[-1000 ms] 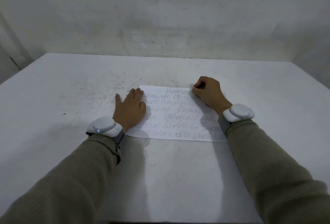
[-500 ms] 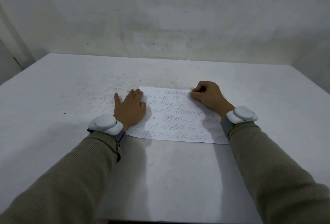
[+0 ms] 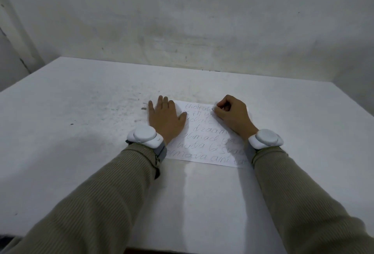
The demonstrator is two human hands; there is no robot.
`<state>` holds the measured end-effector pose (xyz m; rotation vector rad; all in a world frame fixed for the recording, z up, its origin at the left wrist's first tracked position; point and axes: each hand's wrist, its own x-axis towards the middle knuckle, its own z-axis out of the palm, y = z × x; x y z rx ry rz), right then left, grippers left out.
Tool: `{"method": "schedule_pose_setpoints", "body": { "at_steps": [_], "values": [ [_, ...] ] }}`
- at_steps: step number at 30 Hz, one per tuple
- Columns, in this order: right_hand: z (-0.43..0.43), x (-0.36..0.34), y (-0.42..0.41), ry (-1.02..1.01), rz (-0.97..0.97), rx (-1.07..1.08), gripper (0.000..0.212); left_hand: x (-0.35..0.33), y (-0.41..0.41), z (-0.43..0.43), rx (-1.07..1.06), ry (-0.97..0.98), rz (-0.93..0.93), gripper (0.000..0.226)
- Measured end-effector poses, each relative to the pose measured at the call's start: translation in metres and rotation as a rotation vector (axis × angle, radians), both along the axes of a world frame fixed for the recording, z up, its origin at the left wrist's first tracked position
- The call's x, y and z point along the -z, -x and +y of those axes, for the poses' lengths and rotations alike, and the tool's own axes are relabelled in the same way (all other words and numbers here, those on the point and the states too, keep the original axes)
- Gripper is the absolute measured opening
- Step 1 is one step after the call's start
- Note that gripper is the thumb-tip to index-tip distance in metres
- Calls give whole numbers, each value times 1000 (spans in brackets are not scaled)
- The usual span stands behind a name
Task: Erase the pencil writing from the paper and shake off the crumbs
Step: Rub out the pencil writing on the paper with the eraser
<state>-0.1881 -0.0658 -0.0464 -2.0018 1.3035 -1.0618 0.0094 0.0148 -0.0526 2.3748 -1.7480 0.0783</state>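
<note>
Head view: nearest the camera, a left sleeve [image 3: 101, 203] and a right sleeve [image 3: 303, 203] of ribbed olive-brown knit are seen reaching forward over a white table [image 3: 81, 152]. A rounded white device is strapped to each wrist, one on the left [image 3: 144, 135] and one on the right [image 3: 266, 139].

Between the wrists a white paper [image 3: 202, 150] is laid flat on the table, with its near edge just beyond the cuffs. It is covered in lines of pencil writing [image 3: 204, 138], and its right side is partly hidden by the right forearm.

The left hand [image 3: 165, 120] is pressed palm-down over the paper's left edge. Its fingers [image 3: 160, 101] are held straight, the middle three close together, the little finger set apart to the left and the thumb spread out over the writing.

The right hand [image 3: 232, 116] is rested on the far right part of the sheet. Its fingers [image 3: 221, 105] are curled and pinched around a small dark object [image 3: 213, 109], of which only a tip is shown, at the end of the top line of writing; what it is cannot be told.

Dark specks [image 3: 143, 108] are scattered on the table left of the paper. A scuffed pale wall [image 3: 182, 21] is seen behind the table's far edge.
</note>
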Motion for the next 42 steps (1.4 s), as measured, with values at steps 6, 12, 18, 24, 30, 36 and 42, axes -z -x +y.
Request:
{"method": "schedule_pose_setpoints", "body": {
  "at_steps": [6, 12, 18, 24, 30, 36, 42],
  "values": [
    [-5, -1, -1, 4, 2, 35, 8, 10, -6, -2, 84, -11, 102, 67],
    [3, -4, -14, 63, 91, -75, 5, 16, -5, -5, 64, -13, 78, 105],
    [-5, 1, -12, 62, 31, 43, 9, 17, -5, -5, 61, 8, 78, 105],
    [6, -3, -16, 51, 81, -46, 10, 18, -6, -6, 77, 9, 71, 106],
    [2, -4, -17, 83, 72, 46, 10, 16, -6, -6, 87, -13, 83, 105],
    [4, 0, -19, 70, 80, 36, 13, 18, -7, -6, 96, -21, 76, 106],
    [4, -5, -24, 65, 104, 38, 11, 21, -7, -7, 99, -1, 67, 107]
  ]
}}
